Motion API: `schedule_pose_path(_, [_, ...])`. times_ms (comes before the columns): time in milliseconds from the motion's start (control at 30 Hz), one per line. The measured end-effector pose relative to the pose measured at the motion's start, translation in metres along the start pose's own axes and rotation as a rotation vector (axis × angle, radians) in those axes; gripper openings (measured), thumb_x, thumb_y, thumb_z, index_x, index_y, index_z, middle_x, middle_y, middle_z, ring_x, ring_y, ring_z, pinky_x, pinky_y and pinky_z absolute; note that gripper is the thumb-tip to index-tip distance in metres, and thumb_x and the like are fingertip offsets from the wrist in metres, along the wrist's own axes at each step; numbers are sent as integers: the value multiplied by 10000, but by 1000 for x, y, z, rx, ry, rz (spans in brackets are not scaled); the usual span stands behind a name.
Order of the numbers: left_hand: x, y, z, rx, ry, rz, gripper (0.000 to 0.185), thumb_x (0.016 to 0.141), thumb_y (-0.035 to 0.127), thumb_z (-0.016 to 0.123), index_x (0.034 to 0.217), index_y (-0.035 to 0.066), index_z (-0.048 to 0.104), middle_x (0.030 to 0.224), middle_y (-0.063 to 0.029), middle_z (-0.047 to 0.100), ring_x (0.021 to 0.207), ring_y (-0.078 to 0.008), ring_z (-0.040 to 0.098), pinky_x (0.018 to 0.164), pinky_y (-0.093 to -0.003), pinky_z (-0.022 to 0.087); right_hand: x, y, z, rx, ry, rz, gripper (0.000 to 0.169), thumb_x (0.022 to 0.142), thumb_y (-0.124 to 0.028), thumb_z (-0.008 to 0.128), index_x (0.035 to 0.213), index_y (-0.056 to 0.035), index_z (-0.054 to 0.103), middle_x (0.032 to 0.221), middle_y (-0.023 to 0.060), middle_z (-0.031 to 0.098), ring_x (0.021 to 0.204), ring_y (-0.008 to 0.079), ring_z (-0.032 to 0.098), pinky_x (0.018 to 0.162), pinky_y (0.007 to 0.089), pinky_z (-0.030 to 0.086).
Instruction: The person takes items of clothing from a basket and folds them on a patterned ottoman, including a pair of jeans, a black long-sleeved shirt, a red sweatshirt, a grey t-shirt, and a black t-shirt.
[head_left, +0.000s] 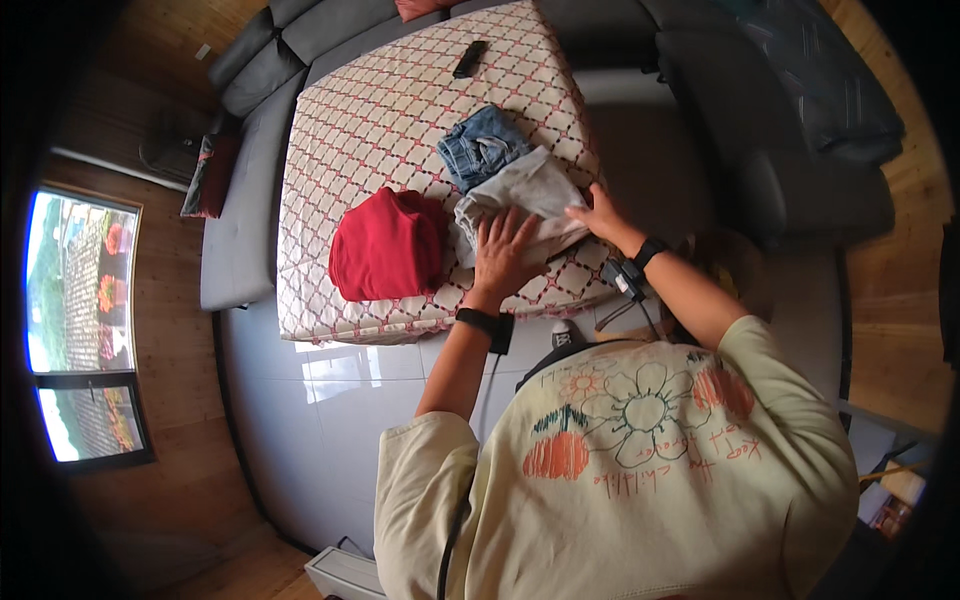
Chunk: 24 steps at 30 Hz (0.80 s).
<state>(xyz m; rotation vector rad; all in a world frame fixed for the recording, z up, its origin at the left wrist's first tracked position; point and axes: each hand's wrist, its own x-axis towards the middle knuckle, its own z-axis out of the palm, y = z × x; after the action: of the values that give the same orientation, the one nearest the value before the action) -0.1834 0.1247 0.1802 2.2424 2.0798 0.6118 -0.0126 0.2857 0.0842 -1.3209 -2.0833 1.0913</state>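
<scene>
A light grey garment (525, 184), partly folded, lies on the patterned tablecloth (375, 142). My left hand (504, 251) rests on its near part with the fingers spread. At the garment's right edge is my right hand (602, 216), thumb raised and fingertips touching the cloth; whether they pinch it I cannot tell. Folded blue denim (484, 146) sits just beyond, its near edge against the grey garment. To the left of my left hand is a folded red garment (386, 244). Both wrists wear black bands with small devices.
A black remote-like object (470, 59) lies toward the table's far end. Grey sofas (244, 217) run along the left, far and right (817, 195) sides. A cable (491, 382) hangs from my left wrist device. Pale tiles (352, 427) cover the floor, and a window (82, 285) is at left.
</scene>
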Motion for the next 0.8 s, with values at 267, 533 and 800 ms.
schedule_pose_path(267, [-16,-6,-9,84,212,63,292,647,190,689,919,103,634,1007,-61,578,1019,-245,503,898,-393,369,-61,-91,-37,-156,63,-636,345,652,-194,727,917,-85,535,933,70,523,848,266,538,739,374,455])
schedule_pose_path(533, [3,-18,1,-59,242,102,177,619,105,628,795,89,618,786,-50,571,826,-251,530,777,-360,397,-52,-87,7,-406,65,-713,374,624,-148,699,927,-62,497,945,85,508,948,269,506,793,381,392])
schedule_pose_path(800, [1,-6,-12,-112,173,46,286,602,112,676,852,87,541,844,-88,535,861,-293,512,810,-391,382,-30,-90,22,-477,131,-709,210,671,-64,583,864,-71,502,827,82,566,857,274,561,712,388,439])
